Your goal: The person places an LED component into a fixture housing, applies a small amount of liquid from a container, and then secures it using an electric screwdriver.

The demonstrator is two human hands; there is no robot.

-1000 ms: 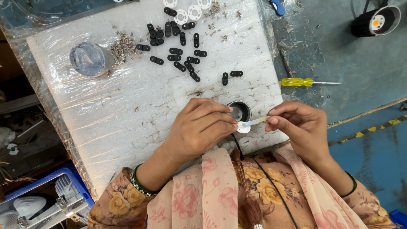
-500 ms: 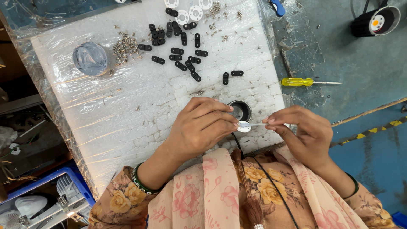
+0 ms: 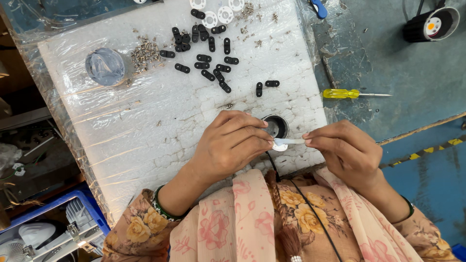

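Observation:
My left hand point(image 3: 232, 143) pinches a small white round disc point(image 3: 280, 145) at the near edge of a white foam board point(image 3: 145, 116). My right hand point(image 3: 345, 150) grips a thin white strip point(image 3: 291, 141) that runs to the disc, its fingers closed on the strip's right end. Just behind the disc a round black-rimmed hole point(image 3: 276, 126) is sunk into the foam. A thin black cord point(image 3: 272, 162) leads from under the disc toward my body.
Several small black clips point(image 3: 213, 63) lie on the far part of the foam, with white discs point(image 3: 218, 14), a heap of small screws point(image 3: 145, 51) and a clear round lid point(image 3: 104, 66). A yellow-handled screwdriver point(image 3: 354, 94) lies right of the board. A blue crate point(image 3: 58, 233) sits lower left.
My right hand has drawn slightly to the right, so more of the white strip shows between the hands. My left hand stays on the disc.

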